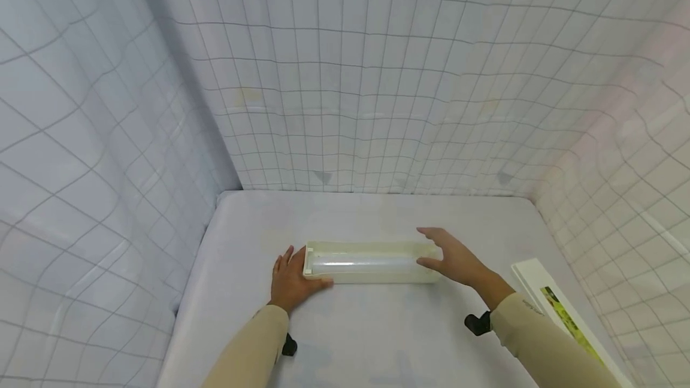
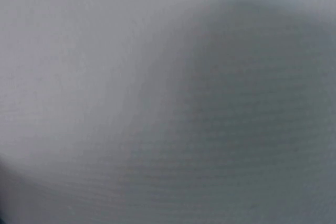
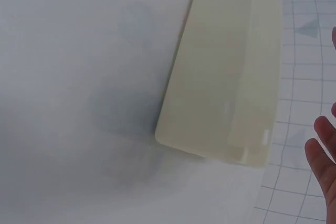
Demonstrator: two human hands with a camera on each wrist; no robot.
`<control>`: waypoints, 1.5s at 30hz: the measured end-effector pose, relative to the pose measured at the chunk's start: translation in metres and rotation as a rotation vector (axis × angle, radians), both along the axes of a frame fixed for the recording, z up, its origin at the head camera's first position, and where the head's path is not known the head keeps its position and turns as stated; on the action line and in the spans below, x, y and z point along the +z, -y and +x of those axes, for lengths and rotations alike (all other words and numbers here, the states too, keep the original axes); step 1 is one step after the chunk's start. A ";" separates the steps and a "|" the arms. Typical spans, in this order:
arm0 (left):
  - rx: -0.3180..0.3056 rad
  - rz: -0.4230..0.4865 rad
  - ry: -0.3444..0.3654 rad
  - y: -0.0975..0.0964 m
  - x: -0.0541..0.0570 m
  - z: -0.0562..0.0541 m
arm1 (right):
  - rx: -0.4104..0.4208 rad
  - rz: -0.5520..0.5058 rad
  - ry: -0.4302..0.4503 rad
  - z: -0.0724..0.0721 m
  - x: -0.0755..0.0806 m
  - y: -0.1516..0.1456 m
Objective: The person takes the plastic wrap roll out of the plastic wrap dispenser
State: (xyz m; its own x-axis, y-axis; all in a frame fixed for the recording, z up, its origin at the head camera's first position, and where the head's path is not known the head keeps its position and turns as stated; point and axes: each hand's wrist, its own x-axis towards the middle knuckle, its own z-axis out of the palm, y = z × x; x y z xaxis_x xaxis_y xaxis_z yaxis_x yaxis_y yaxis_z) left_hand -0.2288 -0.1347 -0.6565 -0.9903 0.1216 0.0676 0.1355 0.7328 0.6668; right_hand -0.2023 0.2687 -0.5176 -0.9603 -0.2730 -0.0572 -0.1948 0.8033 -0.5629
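A long, narrow cream plastic container (image 1: 372, 278) lies crosswise on the white surface, its long side facing me. Along its inside runs a shiny whitish strip (image 1: 356, 263). My left hand (image 1: 292, 280) holds the left end, thumb along the front wall and part of the fingers hidden behind the end. Over the right end, my right hand (image 1: 458, 261) has its thumb and fingers spread wide apart. The right wrist view shows the container's smooth outer wall (image 3: 215, 77), with the fingers (image 3: 321, 163) off to its right. Only a blurred pale surface and a dark shadow fill the left wrist view.
A long white piece (image 1: 530, 274) with a yellow-green label (image 1: 571, 322) lies slanted at the right, partly under the right sleeve. Checked white cloth walls (image 1: 350, 106) enclose the white-covered table (image 1: 259, 214) at the back and both sides.
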 end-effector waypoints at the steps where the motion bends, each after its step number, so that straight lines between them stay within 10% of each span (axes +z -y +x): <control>1: 0.002 0.004 -0.005 0.000 0.000 0.000 | 0.013 0.014 -0.003 -0.001 -0.003 0.002; 22: 0.017 -0.009 -0.043 -0.002 0.000 0.006 | 0.109 0.179 0.083 -0.028 -0.055 0.038; 45: 0.014 -0.028 -0.048 -0.002 0.001 0.003 | 0.156 0.242 0.158 -0.041 -0.061 0.055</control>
